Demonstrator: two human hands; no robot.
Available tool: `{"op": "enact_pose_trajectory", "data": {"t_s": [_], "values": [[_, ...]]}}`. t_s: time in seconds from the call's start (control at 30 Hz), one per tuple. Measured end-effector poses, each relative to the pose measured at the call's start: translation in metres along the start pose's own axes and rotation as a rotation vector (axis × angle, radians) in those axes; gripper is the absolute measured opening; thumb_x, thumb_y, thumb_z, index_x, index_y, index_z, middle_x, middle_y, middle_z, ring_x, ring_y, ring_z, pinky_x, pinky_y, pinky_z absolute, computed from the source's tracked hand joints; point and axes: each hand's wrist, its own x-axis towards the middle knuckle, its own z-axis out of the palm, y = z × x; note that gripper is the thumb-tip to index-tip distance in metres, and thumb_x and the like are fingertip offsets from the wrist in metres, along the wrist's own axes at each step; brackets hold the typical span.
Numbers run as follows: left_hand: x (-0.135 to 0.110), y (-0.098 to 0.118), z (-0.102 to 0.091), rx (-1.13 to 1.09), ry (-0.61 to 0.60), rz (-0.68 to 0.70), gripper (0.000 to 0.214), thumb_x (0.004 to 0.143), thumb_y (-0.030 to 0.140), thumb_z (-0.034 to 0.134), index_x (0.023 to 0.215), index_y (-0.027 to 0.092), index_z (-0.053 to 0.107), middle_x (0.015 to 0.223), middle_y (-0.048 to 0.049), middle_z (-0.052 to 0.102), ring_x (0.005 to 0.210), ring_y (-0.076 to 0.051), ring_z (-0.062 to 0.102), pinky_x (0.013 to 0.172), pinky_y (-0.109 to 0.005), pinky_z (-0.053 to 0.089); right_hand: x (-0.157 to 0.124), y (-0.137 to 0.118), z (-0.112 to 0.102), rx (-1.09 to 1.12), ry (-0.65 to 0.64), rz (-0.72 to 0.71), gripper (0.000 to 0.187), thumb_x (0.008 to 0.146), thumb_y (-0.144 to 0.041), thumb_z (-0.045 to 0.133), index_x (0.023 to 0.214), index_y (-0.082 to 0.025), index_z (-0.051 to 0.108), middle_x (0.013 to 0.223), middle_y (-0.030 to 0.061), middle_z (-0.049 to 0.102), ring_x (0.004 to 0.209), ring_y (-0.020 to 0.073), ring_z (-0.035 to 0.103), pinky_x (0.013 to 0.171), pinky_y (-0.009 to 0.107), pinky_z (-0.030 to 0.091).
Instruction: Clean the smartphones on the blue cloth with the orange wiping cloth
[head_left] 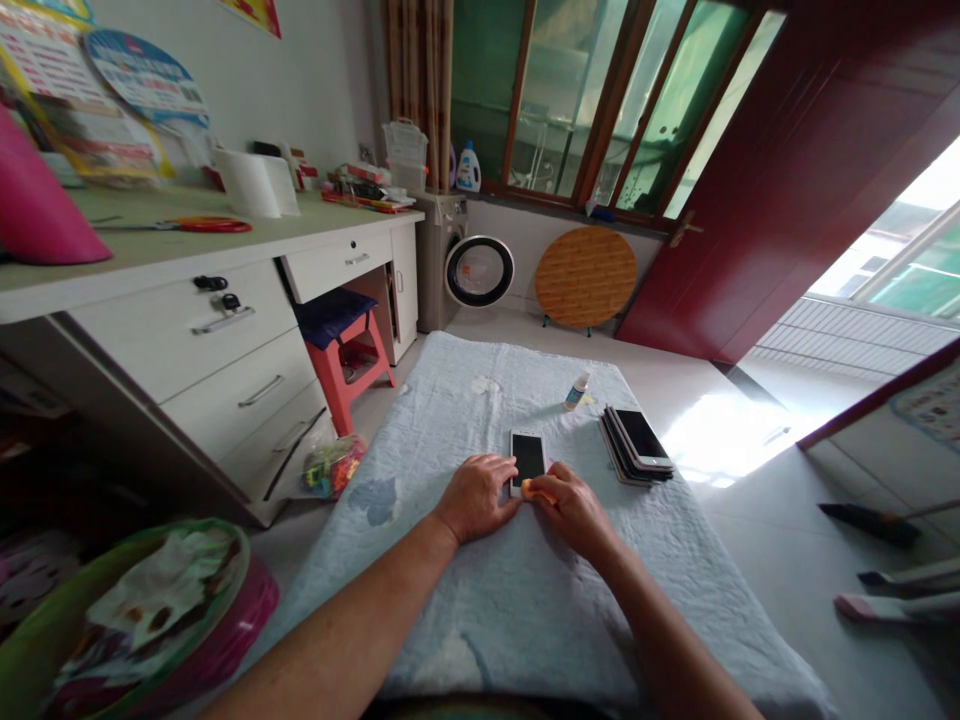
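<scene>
A white phone with a dark screen (528, 458) lies flat on the pale blue cloth (517, 590) in front of me. My left hand (480, 494) rests with curled fingers against the phone's near left corner, holding it down. My right hand (571, 506) is closed in a pinch on a small orange piece (531, 489), pressed to the phone's near edge. A stack of several dark phones (636, 446) lies just to the right. A small spray bottle (576, 391) stands on the cloth beyond the phone.
A white desk with drawers (225, 330) runs along the left, with a red stool (345, 350) under it. A green and pink basin (142, 620) with paper scraps sits near left. A round wooden board (586, 277) leans at the far wall. Broom handles (885, 560) lie right.
</scene>
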Motion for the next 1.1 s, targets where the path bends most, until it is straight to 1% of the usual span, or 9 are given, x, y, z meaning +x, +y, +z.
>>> {"op": "enact_pose_trajectory", "data": {"t_s": [0.07, 0.13, 0.4, 0.6, 0.7, 0.8, 0.97, 1.03, 1.1], "values": [[0.001, -0.001, 0.000, 0.000, -0.022, 0.003, 0.032, 0.083, 0.042, 0.066, 0.106, 0.019, 0.068, 0.124, -0.0094, 0.066, 0.114, -0.026, 0.060, 0.100, -0.042, 0.044, 0.005, 0.004, 0.002, -0.017, 0.000, 0.018, 0.021, 0.091, -0.023, 0.051, 0.095, -0.025, 0.072, 0.087, 0.0014, 0.054, 0.076, 0.0119, 0.055, 0.070, 0.020, 0.041], [0.002, -0.002, 0.000, 0.008, -0.043, 0.011, 0.033, 0.085, 0.045, 0.065, 0.108, 0.021, 0.067, 0.125, -0.0085, 0.065, 0.115, -0.026, 0.059, 0.100, -0.043, 0.044, 0.012, 0.011, 0.002, -0.032, 0.004, 0.039, 0.022, 0.090, -0.022, 0.052, 0.098, -0.025, 0.072, 0.087, 0.0013, 0.054, 0.077, 0.0117, 0.056, 0.072, 0.020, 0.041], [0.003, -0.002, -0.001, 0.023, -0.056, 0.023, 0.029, 0.084, 0.040, 0.069, 0.104, 0.019, 0.067, 0.121, -0.0082, 0.066, 0.110, -0.026, 0.061, 0.096, -0.042, 0.045, 0.063, 0.036, 0.001, -0.147, 0.063, 0.172, 0.023, 0.090, -0.023, 0.052, 0.098, -0.025, 0.073, 0.088, 0.0026, 0.057, 0.080, 0.0132, 0.057, 0.074, 0.021, 0.040], [0.002, -0.004, 0.002, 0.007, -0.051, 0.008, 0.028, 0.082, 0.037, 0.072, 0.104, 0.020, 0.067, 0.121, -0.0070, 0.067, 0.107, -0.025, 0.062, 0.095, -0.041, 0.046, 0.089, 0.037, 0.004, -0.219, 0.083, 0.277, 0.025, 0.091, -0.026, 0.050, 0.102, -0.026, 0.073, 0.094, 0.0042, 0.058, 0.083, 0.0141, 0.057, 0.075, 0.022, 0.039], [0.002, -0.004, 0.003, -0.033, -0.051, -0.006, 0.028, 0.083, 0.039, 0.070, 0.106, 0.021, 0.067, 0.119, -0.0069, 0.067, 0.106, -0.024, 0.063, 0.095, -0.038, 0.046, 0.093, 0.030, 0.007, -0.247, 0.068, 0.261, 0.027, 0.092, -0.026, 0.049, 0.105, -0.027, 0.072, 0.096, 0.0046, 0.058, 0.085, 0.0148, 0.057, 0.074, 0.022, 0.039], [0.003, -0.002, 0.000, -0.089, -0.050, -0.009, 0.025, 0.086, 0.039, 0.067, 0.103, 0.021, 0.068, 0.112, -0.0055, 0.069, 0.103, -0.023, 0.064, 0.093, -0.035, 0.047, 0.094, 0.021, 0.009, -0.247, 0.037, 0.210, 0.028, 0.093, -0.026, 0.048, 0.105, -0.028, 0.072, 0.098, 0.0047, 0.058, 0.088, 0.0151, 0.057, 0.074, 0.022, 0.039], [0.003, 0.001, -0.004, -0.170, -0.050, -0.038, 0.022, 0.086, 0.038, 0.066, 0.101, 0.022, 0.066, 0.101, -0.0026, 0.070, 0.096, -0.021, 0.064, 0.086, -0.031, 0.049, 0.086, 0.006, 0.007, -0.227, -0.029, 0.146, 0.028, 0.094, -0.026, 0.047, 0.106, -0.029, 0.073, 0.095, 0.0037, 0.058, 0.083, 0.0135, 0.056, 0.071, 0.021, 0.039], [0.002, 0.000, -0.003, -0.162, -0.023, -0.066, 0.030, 0.084, 0.041, 0.068, 0.106, 0.022, 0.063, 0.105, -0.0044, 0.068, 0.100, -0.023, 0.063, 0.089, -0.034, 0.048, 0.079, 0.001, 0.005, -0.198, -0.050, 0.114, 0.028, 0.094, -0.026, 0.048, 0.104, -0.029, 0.073, 0.093, 0.0031, 0.058, 0.080, 0.0126, 0.056, 0.069, 0.020, 0.038], [0.001, -0.002, 0.000, -0.136, 0.021, -0.087, 0.045, 0.081, 0.044, 0.070, 0.118, 0.022, 0.056, 0.113, -0.0069, 0.065, 0.107, -0.026, 0.060, 0.095, -0.040, 0.046, 0.069, -0.003, 0.004, -0.166, -0.069, 0.090, 0.027, 0.094, -0.026, 0.048, 0.102, -0.029, 0.074, 0.091, 0.0027, 0.058, 0.079, 0.0118, 0.056, 0.068, 0.020, 0.038]]}}
